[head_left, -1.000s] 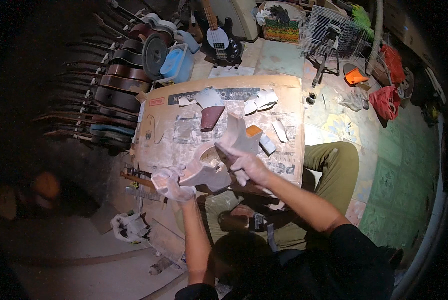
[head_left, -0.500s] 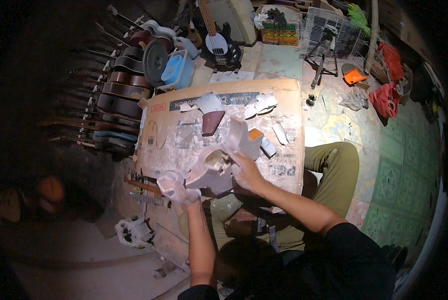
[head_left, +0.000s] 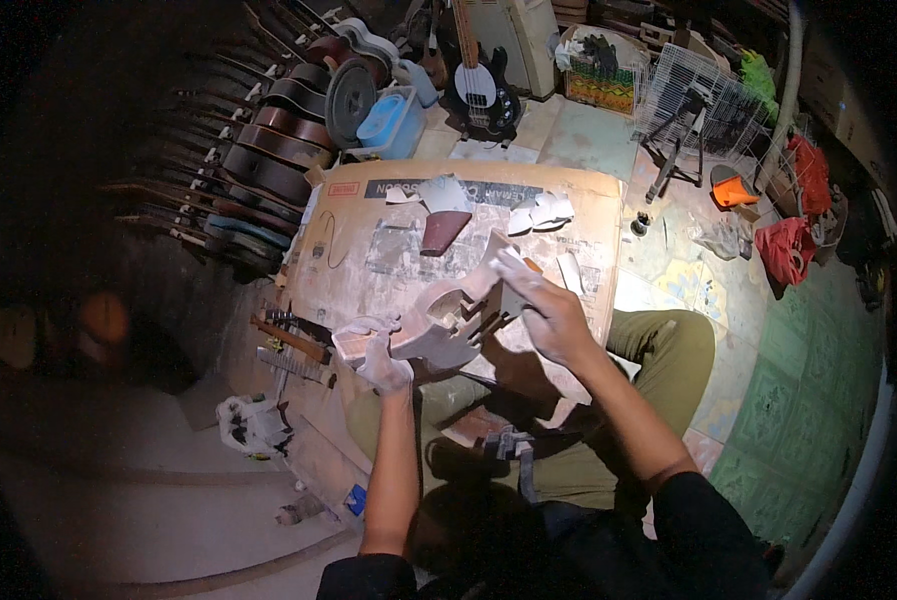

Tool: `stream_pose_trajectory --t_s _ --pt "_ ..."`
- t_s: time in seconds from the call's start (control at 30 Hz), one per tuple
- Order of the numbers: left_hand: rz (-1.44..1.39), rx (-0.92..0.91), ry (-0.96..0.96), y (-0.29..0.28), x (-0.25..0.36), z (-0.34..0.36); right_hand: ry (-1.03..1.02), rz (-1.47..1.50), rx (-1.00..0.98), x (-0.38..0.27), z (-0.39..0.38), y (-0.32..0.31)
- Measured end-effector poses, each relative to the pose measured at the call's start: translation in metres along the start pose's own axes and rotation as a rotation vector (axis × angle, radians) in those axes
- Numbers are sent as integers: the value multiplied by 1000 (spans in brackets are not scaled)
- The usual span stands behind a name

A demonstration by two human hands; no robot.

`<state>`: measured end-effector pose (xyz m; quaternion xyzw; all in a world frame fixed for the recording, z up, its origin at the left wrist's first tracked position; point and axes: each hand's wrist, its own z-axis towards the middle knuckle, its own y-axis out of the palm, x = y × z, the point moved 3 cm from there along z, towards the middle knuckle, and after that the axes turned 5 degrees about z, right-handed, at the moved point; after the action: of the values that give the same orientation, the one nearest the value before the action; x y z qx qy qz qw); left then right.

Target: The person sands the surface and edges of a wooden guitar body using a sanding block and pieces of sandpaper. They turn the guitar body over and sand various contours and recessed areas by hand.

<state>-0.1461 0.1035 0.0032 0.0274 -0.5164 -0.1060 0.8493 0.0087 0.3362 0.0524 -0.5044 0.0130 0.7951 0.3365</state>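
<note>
An unfinished electric guitar body (head_left: 439,320), pale with dust and with cut-out cavities, is tilted above my lap at the near edge of the cardboard. My left hand (head_left: 383,362), whitened by dust, grips its lower left end. My right hand (head_left: 549,305) is at the upper right horn, fingers together and pressed along the edge. Under those fingertips shows a small pale piece, seemingly folded sandpaper (head_left: 506,262), mostly covered. Beyond the body lie a maroon sandpaper piece (head_left: 446,232) and torn white-backed sheets (head_left: 542,212).
A flattened cardboard sheet (head_left: 359,225) covers the work spot. Tools with wooden handles (head_left: 294,340) lie at its left. Guitars (head_left: 269,150) stand in a row at far left, near a plastic tub (head_left: 389,125). A black bass guitar (head_left: 481,95) and a tripod (head_left: 677,150) stand behind.
My right hand has moved from the body's middle edge up to its horn, now pressing there. The body has turned and its left end shows more. The view has shifted slightly.
</note>
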Motion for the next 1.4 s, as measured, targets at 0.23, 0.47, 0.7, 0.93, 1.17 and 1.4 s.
stream_pose_trajectory --t_s 0.23,0.47,0.7,0.93,1.17,1.4 --pt "264 -9 235 -12 -26 -22 558 487 -257 45 -35 43" --pt "-212 -29 116 39 39 -20 265 382 225 35 5 -42" --pt "-222 -116 173 34 38 -22 179 -275 -171 14 23 -20" --pt "-220 -108 136 31 28 -13 204 -297 -128 15 -9 -12" --pt "-176 -143 5 9 14 8 351 74 -1 34 -4 -23" --pt "-85 -356 -111 22 7 72 303 105 23 22 -10 -15"
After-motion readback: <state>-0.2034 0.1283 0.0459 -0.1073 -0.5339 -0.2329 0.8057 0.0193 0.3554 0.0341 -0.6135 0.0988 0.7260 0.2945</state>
